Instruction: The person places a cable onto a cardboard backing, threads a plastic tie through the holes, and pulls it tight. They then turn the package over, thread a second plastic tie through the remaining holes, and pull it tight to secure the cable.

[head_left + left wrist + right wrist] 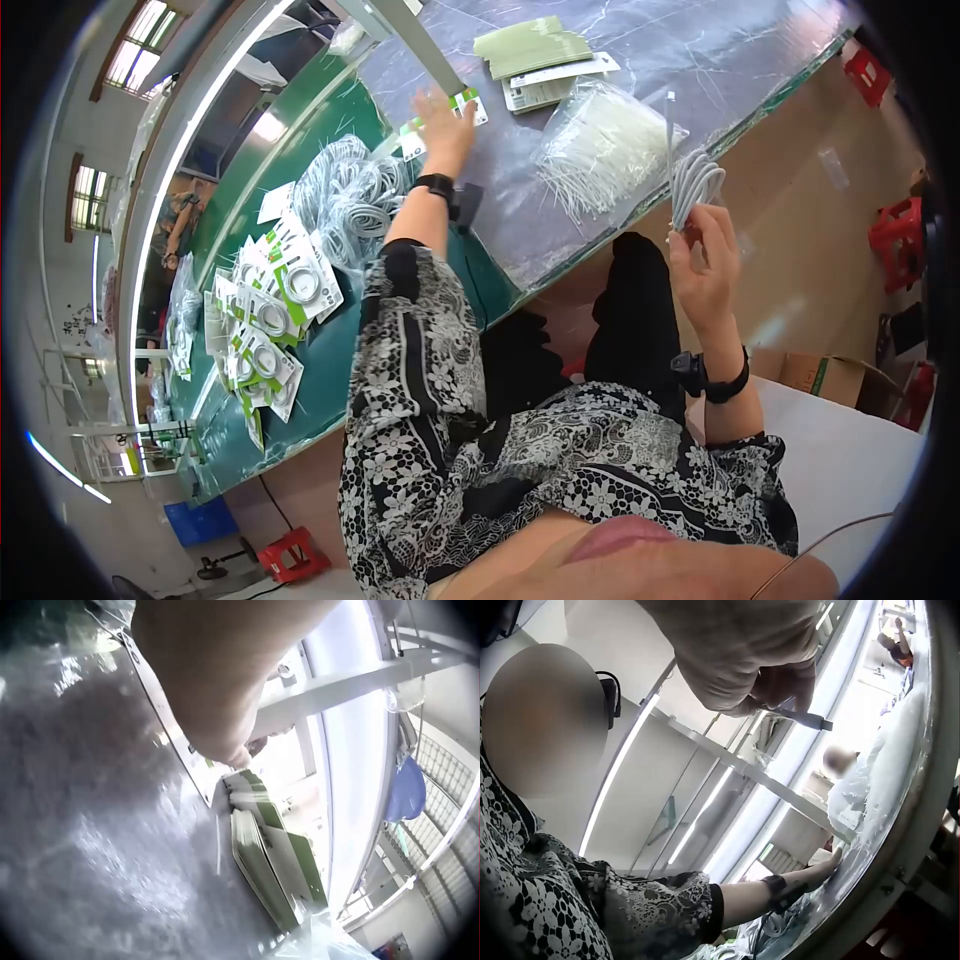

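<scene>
Grey coiled cable [697, 185] sits pinched between the right hand's [708, 265] thumb and fingers just beside the table's edge, while the left hand [445, 130], fingers spread, lies over green-and-white card [469, 105] on the marble-patterned table [505, 210].

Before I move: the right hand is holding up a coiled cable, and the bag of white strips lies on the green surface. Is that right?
Not quite: the bag of white strips lies on the grey marbled surface, not the green surface, as the head view shows. The right hand is indeed holding up a coiled cable.
</scene>
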`<state>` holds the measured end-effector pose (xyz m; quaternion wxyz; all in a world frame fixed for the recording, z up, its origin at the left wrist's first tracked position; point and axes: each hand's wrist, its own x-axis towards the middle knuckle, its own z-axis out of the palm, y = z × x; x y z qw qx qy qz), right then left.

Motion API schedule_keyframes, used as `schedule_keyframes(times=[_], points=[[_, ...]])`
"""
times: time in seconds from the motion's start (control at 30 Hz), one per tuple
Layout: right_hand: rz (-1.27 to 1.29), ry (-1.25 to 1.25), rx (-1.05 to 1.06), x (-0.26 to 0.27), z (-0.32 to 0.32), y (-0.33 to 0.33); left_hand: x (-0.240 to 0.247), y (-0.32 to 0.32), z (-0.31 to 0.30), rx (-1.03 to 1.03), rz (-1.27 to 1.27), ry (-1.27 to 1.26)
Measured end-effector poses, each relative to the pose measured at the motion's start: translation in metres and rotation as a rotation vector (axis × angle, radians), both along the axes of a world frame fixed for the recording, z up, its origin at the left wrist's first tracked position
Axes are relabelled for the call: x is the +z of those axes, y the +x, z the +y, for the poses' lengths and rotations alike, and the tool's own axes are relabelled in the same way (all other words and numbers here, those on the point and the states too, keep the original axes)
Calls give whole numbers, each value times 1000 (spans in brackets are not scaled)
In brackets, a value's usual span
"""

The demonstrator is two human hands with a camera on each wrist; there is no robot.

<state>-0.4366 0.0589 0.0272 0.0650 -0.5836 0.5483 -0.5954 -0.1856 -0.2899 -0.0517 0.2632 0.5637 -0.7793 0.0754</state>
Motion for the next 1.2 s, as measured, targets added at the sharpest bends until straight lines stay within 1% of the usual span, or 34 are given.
schedule_keyframes(times=[0.03, 0.07, 0.13, 0.17, 0.2, 0.27, 0.3, 0.37, 0.4, 0.47, 0.53, 0.63, 0.67, 0.73, 0.77, 0.8, 0.9, 1.03, 1.2], points=[[-17, 22, 17, -1, 3, -1, -2, 21, 7, 126, -112, 280], [-21, 29, 23, -2, 5, -2, -9, 33, 16, 133, -115, 286], [-63, 55, 71, -6, 6, 4, -15, 55, 57, -53, -257, 328], [-86, 71, 91, -8, 6, 8, -18, 61, 83, -68, -313, 334], [-92, 91, 96, -9, 7, 14, -15, 60, 119, -85, -364, 347], [-86, 175, 176, -9, 3, 29, -9, 57, 201, -210, -320, 310], [-86, 199, 197, -13, -4, 39, -3, 53, 240, -192, -315, 336], [261, 163, 300, -32, -16, 65, 8, 39, 308, -190, -344, 213], [276, 182, 325, -41, -23, 80, 6, 32, 323, -172, -323, 235], [468, 1, 374, -61, -34, 111, 3, 25, 347, -159, -186, 165], [497, -1, 425, -82, -37, 125, -1, 35, 369, -123, -105, 127], [546, -28, 452, -90, -46, 131, -8, 56, 392, -247, 173, 177], [547, -40, 459, -90, -46, 130, -18, 62, 393, -241, 181, 170], [540, -54, 467, -91, -40, 129, -47, 77, 398, -313, 871, 950], [545, -59, 469, -91, -39, 129, -52, 81, 398, -338, 1215, 1339], [549, -58, 476, -91, -38, 128, -58, 81, 395, -343, 1219, 1330], [557, -50, 475, -89, -38, 129, -70, 66, 379, -385, 2081, 1114], [579, -33, 475, -85, -36, 129, -50, 46, 367, -406, 2085, 1096], [582, -10, 490, -87, -38, 130, -51, 43, 358, -409, 2116, 1093]])
